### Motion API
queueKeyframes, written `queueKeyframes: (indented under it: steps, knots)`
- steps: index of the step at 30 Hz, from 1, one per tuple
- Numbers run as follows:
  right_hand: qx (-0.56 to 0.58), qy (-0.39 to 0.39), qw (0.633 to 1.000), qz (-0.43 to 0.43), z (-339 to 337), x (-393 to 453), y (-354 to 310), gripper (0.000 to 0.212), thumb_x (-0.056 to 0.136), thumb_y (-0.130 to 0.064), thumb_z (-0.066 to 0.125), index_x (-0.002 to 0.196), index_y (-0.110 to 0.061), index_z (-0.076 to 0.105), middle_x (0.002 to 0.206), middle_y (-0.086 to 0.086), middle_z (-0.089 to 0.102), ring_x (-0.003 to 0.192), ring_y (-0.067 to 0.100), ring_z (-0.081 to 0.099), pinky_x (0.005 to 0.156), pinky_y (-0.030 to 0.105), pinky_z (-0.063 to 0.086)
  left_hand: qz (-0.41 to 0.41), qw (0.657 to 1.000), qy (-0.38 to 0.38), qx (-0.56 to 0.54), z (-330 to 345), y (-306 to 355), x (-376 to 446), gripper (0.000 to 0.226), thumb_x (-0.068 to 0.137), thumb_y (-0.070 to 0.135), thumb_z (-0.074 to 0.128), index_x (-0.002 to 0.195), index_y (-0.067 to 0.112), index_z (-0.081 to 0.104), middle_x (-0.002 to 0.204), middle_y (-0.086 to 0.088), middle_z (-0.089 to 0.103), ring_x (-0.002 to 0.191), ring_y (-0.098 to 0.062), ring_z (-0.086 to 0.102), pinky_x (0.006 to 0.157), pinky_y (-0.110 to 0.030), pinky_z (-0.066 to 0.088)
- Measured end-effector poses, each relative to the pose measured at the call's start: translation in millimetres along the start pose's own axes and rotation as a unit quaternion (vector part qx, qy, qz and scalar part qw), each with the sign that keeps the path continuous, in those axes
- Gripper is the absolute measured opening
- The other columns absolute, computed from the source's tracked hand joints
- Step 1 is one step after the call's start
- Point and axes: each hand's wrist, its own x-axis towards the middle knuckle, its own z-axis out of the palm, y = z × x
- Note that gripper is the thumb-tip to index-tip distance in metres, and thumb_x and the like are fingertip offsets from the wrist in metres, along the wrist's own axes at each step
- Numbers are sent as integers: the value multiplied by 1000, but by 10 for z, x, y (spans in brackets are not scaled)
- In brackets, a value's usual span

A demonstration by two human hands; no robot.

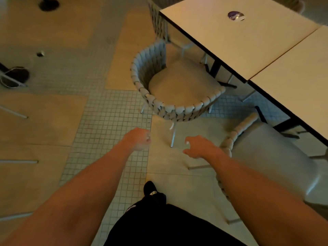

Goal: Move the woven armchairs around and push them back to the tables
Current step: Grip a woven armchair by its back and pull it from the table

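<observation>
Two bare forearms reach forward over the tiled floor point(110, 110), and neither hand grips anything. The left hand point(138, 139) is curled into a loose fist, hanging in the air well short of the nearest chair. The right hand point(197, 146) has its fingers point(188, 139) bent and spread, empty, just beside the woven rim of the near armchair point(269, 157), which sits at the person's right with its pale seat facing the tables; whether the wrist brushes that rim I cannot tell. Ahead stands the middle woven armchair point(170, 87), its rounded back toward the person, its cushion turned to the left table point(221, 36) and its front edge close to that table's dark border, not tucked beneath it. A third woven armchair point(158, 20) shows further off, partly hidden behind the same table. The right table point(298, 77) butts against the left one. A round purple sticker point(235, 15) lies on the left tabletop. Down below, a black shoe point(150, 189) steps onto the tiles
</observation>
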Motion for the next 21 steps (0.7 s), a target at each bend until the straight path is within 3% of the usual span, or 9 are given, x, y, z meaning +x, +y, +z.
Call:
queueKeyframes:
  steps: [3, 7, 17, 21]
  knots:
    - [3, 0, 1000, -6, -207, 250, -210, 52, 100, -46, 59, 143, -19, 49, 140, 13, 54, 122, 31, 56, 97, 43, 51, -2, 1000, 12, -11, -146, -301, 154, 41, 99, 41, 49, 133, 20, 59, 133, -6, 62, 113, -22, 61, 97, -44, 52]
    - [-2, 30, 999, -13, -411, 523, -429, 51, 99, -46, 60, 140, -19, 51, 142, 10, 54, 127, 30, 53, 101, 45, 49, -2, 999, 45, -8, -376, -529, 285, 44, 100, 38, 52, 139, 19, 56, 137, -6, 61, 127, -26, 55, 101, -46, 49]
    - [-2, 40, 998, -38, -921, 1210, -584, 46, 96, -47, 61, 133, -20, 52, 135, 9, 57, 122, 31, 55, 97, 45, 49, -3, 999, 50, -2, -761, -746, 872, 43, 98, 40, 51, 134, 18, 58, 130, -6, 64, 119, -25, 58, 95, -46, 52]
    - [-12, 33, 999, -33, -1190, 1584, -573, 49, 92, -53, 60, 129, -22, 53, 127, 8, 62, 115, 32, 58, 96, 48, 51, -2, 998, 67, 6, -942, -764, 1208, 60, 96, 46, 55, 148, 18, 45, 142, -7, 55, 129, -28, 50, 104, -49, 46]
